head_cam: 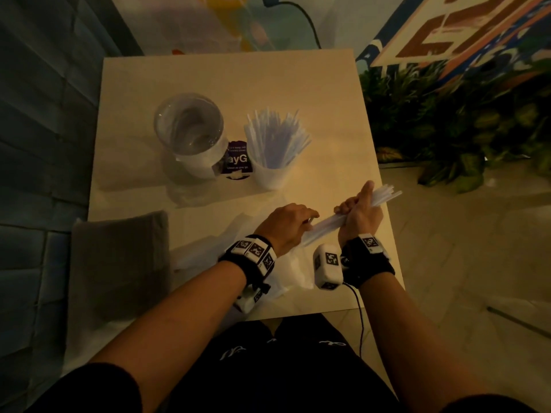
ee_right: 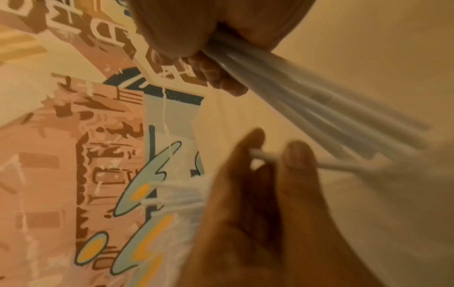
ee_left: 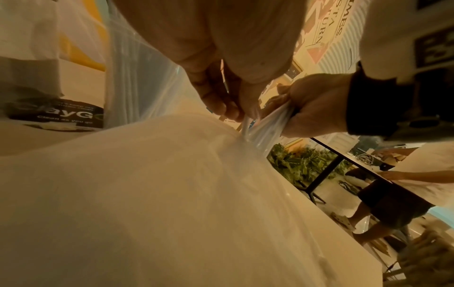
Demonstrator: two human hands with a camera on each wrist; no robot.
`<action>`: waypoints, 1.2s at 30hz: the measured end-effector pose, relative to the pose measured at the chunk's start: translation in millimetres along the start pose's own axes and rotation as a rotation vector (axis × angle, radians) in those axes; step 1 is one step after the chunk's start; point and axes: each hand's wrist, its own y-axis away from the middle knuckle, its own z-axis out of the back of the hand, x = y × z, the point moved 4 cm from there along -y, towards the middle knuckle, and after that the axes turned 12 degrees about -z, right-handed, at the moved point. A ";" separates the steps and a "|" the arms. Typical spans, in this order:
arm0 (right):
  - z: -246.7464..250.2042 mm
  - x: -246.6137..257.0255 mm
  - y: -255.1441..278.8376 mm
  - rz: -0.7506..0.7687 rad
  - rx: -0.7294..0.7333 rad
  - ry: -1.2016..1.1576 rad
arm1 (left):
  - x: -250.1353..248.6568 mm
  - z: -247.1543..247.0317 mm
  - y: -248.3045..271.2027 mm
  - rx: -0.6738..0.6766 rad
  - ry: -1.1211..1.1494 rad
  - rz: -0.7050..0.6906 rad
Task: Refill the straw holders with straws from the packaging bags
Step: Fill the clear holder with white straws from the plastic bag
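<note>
My right hand [head_cam: 356,208] grips a bundle of white straws [head_cam: 334,222] slanting over the table's near right corner; in the right wrist view the fist [ee_right: 203,58] closes round the bundle [ee_right: 307,99]. Just left of it, my left hand [head_cam: 308,219] pinches a single straw [ee_right: 269,156] between thumb and finger [ee_right: 297,157]. Under the left hand lies the crumpled clear packaging bag [head_cam: 238,242], which fills the left wrist view [ee_left: 159,184]. Farther back stand a white cup holder full of straws [head_cam: 272,144] and a clear glass holder [head_cam: 189,129] with no straws visible.
A purple sticker [head_cam: 236,159] lies on the cream table [head_cam: 298,84] between the holders. A grey cloth [head_cam: 119,263] lies at the near left edge. Plants [head_cam: 447,129] stand on the floor to the right. Another person [ee_left: 393,194] stands at a far table.
</note>
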 end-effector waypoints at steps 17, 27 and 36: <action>-19.4 69.8 36.0 0.238 0.139 0.014 | 31.1 2.4 22.8 -0.030 -0.136 0.157; -61.4 25.5 82.0 0.138 0.404 0.193 | 12.7 36.5 79.6 -0.209 0.487 0.237; -102.5 17.2 130.8 0.247 0.583 0.359 | 20.5 26.4 95.9 -0.254 0.511 0.328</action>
